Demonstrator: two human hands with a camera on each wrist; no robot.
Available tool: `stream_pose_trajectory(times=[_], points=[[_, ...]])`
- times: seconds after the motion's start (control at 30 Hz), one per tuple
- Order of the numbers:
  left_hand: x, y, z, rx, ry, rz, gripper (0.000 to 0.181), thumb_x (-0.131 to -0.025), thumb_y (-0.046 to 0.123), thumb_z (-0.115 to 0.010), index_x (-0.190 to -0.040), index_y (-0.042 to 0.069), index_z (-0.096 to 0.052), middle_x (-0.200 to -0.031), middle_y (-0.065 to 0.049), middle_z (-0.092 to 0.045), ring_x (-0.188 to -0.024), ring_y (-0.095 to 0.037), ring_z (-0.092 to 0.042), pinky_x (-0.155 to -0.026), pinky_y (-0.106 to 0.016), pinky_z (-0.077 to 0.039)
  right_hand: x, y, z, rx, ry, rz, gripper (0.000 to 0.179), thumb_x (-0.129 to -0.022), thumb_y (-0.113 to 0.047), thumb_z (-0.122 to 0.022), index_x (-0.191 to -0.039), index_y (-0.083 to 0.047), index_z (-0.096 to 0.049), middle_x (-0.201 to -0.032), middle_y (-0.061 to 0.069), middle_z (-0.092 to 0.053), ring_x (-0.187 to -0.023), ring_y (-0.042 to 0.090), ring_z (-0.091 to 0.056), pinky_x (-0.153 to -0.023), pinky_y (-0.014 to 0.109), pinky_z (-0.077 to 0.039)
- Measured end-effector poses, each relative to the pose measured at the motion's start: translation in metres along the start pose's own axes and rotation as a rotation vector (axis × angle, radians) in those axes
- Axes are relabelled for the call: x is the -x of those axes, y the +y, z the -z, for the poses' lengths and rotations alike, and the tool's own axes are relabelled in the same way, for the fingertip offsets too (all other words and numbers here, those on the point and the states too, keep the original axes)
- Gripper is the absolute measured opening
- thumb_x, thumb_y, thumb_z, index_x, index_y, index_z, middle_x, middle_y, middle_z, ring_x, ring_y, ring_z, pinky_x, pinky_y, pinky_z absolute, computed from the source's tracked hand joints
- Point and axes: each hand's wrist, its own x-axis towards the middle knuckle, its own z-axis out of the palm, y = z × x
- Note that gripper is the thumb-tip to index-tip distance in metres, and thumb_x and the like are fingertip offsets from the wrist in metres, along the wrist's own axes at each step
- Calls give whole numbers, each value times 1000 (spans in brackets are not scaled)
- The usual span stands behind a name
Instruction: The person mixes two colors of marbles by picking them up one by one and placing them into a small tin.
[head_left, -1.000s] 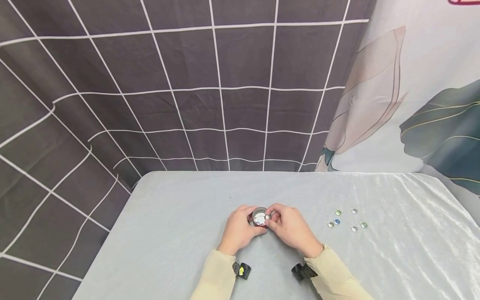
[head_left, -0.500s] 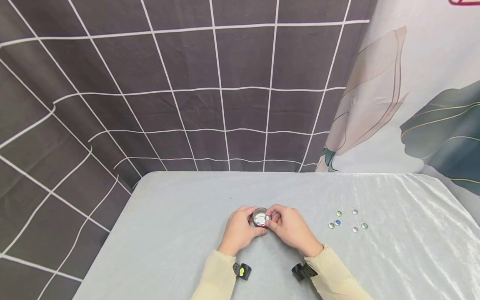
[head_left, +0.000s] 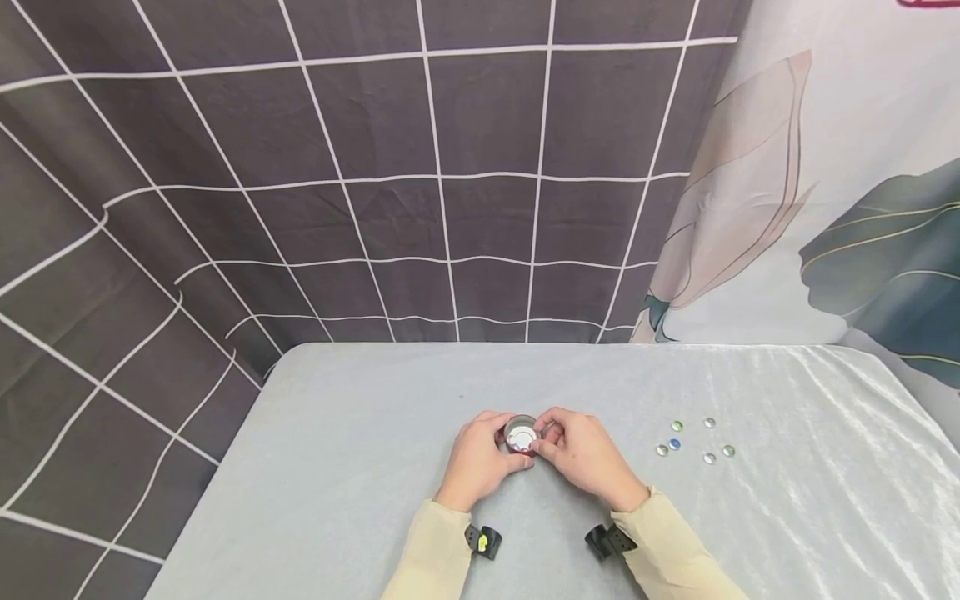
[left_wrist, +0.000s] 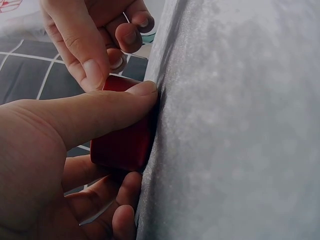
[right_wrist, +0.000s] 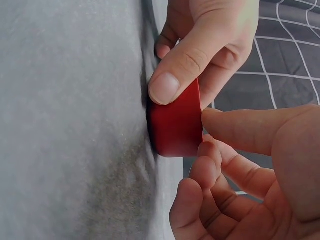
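In the head view, a small round red tin (head_left: 522,422) with a silvery inside stands upright on the cloth, its top uncovered. A few small glass beads (head_left: 524,448) lie at the near side of its floor, too small to count. My left hand (head_left: 478,457) holds the tin from the left, thumb along its near side; both wrist views show the tin's red wall (left_wrist: 124,147). At the right rim is my right hand (head_left: 588,458), thumb touching the edge (right_wrist: 201,117). Its thumb and index stand slightly apart with no bead visible between them.
Several flat glass beads, among them a blue bead (head_left: 675,444), a green bead (head_left: 677,425) and a clear bead (head_left: 709,422), lie loose to the right. A pale velvety cloth (head_left: 337,467) covers the table. Behind it hangs a dark gridded curtain (head_left: 382,217).
The glass bead that the right thumb and index pinched over the tin's rim no longer shows between them. Those fingers have parted slightly. The left hand and tin have stayed put.
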Motion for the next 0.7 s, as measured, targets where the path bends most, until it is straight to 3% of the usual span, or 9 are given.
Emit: stream_pose_trajectory(times=[0.7], points=[[0, 2, 0, -1, 2, -3, 51, -70, 20, -92, -116, 7, -73, -106, -3, -68, -92, -17, -62, -83, -37, -49, 5, 2, 5, -18, 11, -9, 13, -83, -7, -78, -93, -10, -70, -65, -11, -57, -55, 4, -49, -56, 25, -42]])
